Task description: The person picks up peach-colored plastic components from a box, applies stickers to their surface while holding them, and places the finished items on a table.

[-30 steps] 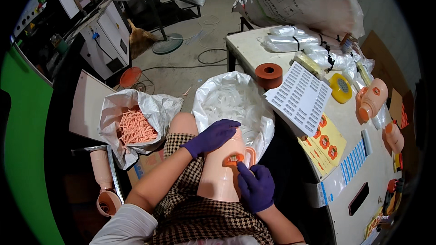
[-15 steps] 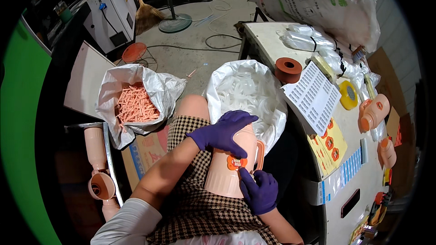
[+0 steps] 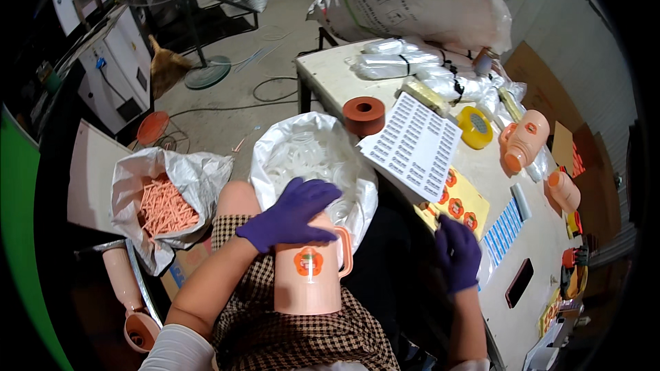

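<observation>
A peach plastic jug (image 3: 302,292) with a side handle rests on my lap, a round orange sticker (image 3: 308,261) on its side. My left hand (image 3: 295,216), in a purple glove, grips the jug across its upper part and hides some of it. My right hand (image 3: 457,254), also purple-gloved, is away from the jug at the table's near edge. Its fingers are curled together beside a yellow sheet of orange stickers (image 3: 455,207); whatever they may pinch is too small to make out.
White sacks hold clear plastic rings (image 3: 302,158) and peach sticks (image 3: 165,206). On the table (image 3: 426,302) are a brown tape roll (image 3: 364,115), printed label sheets (image 3: 416,144), a yellow tape roll (image 3: 474,127), two peach jugs (image 3: 528,139) and a phone (image 3: 520,283).
My right hand has left the jug's sticker and moved right to the sticker sheet. My left hand stays on the jug, which now stands straighter. The whole view has swung right.
</observation>
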{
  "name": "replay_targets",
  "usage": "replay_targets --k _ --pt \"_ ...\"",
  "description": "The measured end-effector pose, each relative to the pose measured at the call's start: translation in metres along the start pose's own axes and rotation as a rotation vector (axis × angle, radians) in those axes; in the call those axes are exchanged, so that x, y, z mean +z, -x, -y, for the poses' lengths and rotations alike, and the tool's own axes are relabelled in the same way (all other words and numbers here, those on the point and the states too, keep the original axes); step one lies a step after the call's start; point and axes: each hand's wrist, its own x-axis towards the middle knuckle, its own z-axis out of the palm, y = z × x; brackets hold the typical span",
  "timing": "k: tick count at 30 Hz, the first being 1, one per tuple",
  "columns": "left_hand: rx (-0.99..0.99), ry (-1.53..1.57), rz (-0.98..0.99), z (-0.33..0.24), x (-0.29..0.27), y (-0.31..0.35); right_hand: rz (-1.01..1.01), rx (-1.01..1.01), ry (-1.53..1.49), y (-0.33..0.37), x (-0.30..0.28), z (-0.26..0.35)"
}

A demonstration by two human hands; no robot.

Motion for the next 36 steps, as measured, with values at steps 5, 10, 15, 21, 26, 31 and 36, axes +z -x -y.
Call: replay_targets --k 5,10,15,21,26,31,36 --pt "0.318 -0.252 -0.318 -0.036 0.039 -0.110 0.006 0.064 -0.095 -0.057 0.032 -0.039" --pt "0.171 -0.366 -0.123 -0.033 0.064 -0.145 0.139 0.173 0.098 -0.068 0.074 -0.053" --pt "0.191 -0.389 -0.123 -0.031 0.065 -0.145 0.107 0.159 0.240 -0.070 0.086 -0.058" --pt "0.168 -0.374 -0.104 -0.032 0.063 -0.144 0.282 0.215 0.156 -0.072 0.071 -0.048" --pt "0.180 -0.396 -0.120 -0.035 0.063 -0.145 0.236 0.211 0.199 -0.075 0.077 -0.048" --pt "0.133 -0.281 0.061 -0.026 0.045 -0.141 0.498 0.384 -0.340 -0.094 0.073 -0.082" --pt "0.170 -0.075 -0.471 0.047 0.005 -0.069 -0.060 0.518 -0.700 -0.079 0.047 -0.100"
